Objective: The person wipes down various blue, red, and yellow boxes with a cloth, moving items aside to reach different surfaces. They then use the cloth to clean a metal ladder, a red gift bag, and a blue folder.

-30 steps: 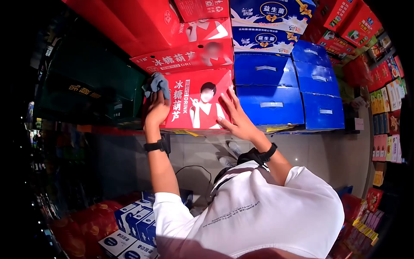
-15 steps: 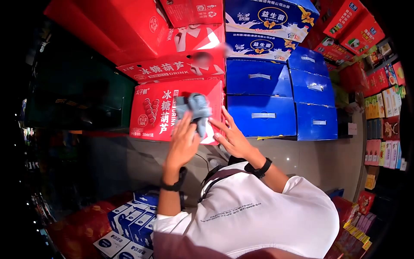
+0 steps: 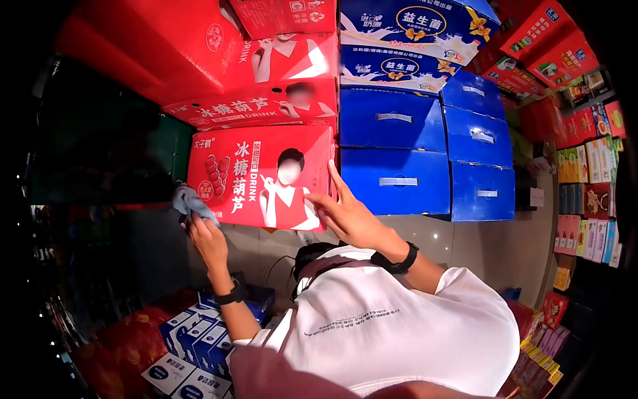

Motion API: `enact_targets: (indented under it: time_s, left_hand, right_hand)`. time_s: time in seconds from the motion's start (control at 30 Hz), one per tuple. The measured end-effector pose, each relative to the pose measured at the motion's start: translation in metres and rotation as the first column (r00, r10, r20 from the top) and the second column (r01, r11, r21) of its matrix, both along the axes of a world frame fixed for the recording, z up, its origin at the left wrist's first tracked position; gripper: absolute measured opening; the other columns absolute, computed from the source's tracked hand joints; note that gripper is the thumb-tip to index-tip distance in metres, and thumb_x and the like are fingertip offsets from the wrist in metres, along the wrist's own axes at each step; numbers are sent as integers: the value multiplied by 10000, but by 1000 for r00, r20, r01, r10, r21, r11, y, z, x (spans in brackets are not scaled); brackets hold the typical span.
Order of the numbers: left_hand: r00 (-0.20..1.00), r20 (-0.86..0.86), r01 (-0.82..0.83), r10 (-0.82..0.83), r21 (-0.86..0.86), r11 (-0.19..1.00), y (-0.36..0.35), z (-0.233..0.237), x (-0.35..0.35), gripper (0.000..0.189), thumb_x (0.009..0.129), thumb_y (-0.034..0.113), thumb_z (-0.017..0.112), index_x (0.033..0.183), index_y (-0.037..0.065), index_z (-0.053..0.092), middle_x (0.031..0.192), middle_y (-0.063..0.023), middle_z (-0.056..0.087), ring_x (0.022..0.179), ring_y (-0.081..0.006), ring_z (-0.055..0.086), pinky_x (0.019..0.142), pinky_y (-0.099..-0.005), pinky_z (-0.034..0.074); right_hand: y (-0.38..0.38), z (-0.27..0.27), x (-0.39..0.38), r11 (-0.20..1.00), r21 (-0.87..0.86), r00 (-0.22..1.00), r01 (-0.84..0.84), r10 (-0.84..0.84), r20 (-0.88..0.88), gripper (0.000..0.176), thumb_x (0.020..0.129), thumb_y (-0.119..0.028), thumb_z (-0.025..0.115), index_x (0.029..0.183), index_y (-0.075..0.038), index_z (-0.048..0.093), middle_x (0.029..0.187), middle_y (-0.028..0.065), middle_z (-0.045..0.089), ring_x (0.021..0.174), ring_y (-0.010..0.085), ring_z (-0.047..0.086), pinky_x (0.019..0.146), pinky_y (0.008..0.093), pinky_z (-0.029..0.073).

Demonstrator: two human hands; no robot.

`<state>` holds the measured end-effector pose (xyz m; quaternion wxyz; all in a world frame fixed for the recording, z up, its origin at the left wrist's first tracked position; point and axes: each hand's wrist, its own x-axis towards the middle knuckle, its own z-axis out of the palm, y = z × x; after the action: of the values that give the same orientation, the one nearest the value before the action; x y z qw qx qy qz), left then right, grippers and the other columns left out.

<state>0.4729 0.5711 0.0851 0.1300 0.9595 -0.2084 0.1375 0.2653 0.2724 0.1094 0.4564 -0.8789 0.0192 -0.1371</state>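
A grey-blue cloth [image 3: 191, 201] is gripped in my left hand [image 3: 207, 241], at the lower left corner of a red drink box [image 3: 226, 176]. The box lies with its printed face up, showing white lettering and a figure in red. My right hand [image 3: 350, 216] rests at the box's right edge, fingers spread, with nothing held in it. Each wrist has a black band.
More red boxes [image 3: 193, 110] are stacked behind. Blue boxes with handles [image 3: 399, 179] stand to the right, below blue-and-white cartons [image 3: 392, 70]. A dark green box [image 3: 100, 159] is at the left. Small blue-and-white cartons [image 3: 199, 339] sit at the lower left; shelves [image 3: 588, 173] line the right.
My left hand has moved left with the cloth, from the middle of the red box's face to its lower left corner. My right hand remains at the right edge.
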Motion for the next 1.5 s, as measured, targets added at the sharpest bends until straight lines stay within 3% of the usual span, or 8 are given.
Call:
enact_targets:
  time_s: [0.4,0.5,0.67,1.13,1.27,1.33,1.37,1.5]
  left_hand:
    - [745,-186,623,-641,-150,767,-131,49,-13,276,893,129,543,1118,-29,531,1050,-245,568,1017,-425,561,957,-510,462]
    - [635,-31,749,-772,-221,625,-171,40,-40,236,869,131,558,1021,-42,607,1031,-237,601,1042,-392,566,1074,-508,378]
    - [446,-69,840,-892,-313,444,-160,39,-48,255,826,96,607,1031,-48,650,1049,-221,609,1153,-357,555,1124,-475,353]
    - [654,-343,523,-674,-440,731,-41,41,36,442,945,224,558,1314,-22,555,1342,-260,546,1184,-439,548,1013,-437,443]
    - [457,-43,844,-888,-294,449,-58,27,24,304,865,196,579,1098,10,636,1202,-220,628,947,-402,648,957,-471,484]
    - [464,-188,824,-866,-267,499,-71,2,-6,352,823,258,626,1105,50,648,1158,-183,660,1022,-349,648,1040,-439,427]
    - [477,44,822,-878,-375,428,-75,-7,-12,355,820,254,632,1121,67,654,1061,-152,701,1025,-321,649,1019,-457,431]
    - [358,-101,857,-928,-361,369,-56,18,10,305,743,127,699,1033,36,668,1016,-160,702,1074,-328,605,1035,-434,409]
  right_hand:
    - [12,23,18,914,297,961,276,-261,-91,415,985,-273,553,1356,-94,502,1530,249,338,1431,376,330,1149,512,269]
    - [10,45,36,207,971,907,122,-420,-25,518,1027,-475,377,1294,-52,512,1476,197,437,1352,290,420,1113,455,314]
    - [11,50,47,-423,809,853,-409,-493,174,486,980,-471,442,1142,-32,572,1198,168,615,1198,329,522,1051,472,366]
    - [91,41,94,-400,752,826,-525,-453,336,486,967,-490,412,1107,-44,546,1030,98,574,993,248,491,921,387,371]
    - [111,33,110,336,927,905,-165,-322,277,461,1003,-456,457,1215,-58,553,1147,133,619,1098,245,561,995,390,395]
    - [138,46,115,895,263,923,360,-383,40,415,970,-355,577,1229,-32,552,1151,140,617,1090,273,562,986,389,399]
    - [132,40,115,882,-292,929,369,-343,137,357,926,-245,650,1193,-17,586,1152,141,613,1088,304,554,971,400,398]
    - [140,28,122,893,-194,913,407,-402,69,275,957,-262,574,1090,-32,647,1172,138,599,1106,331,521,963,419,376]
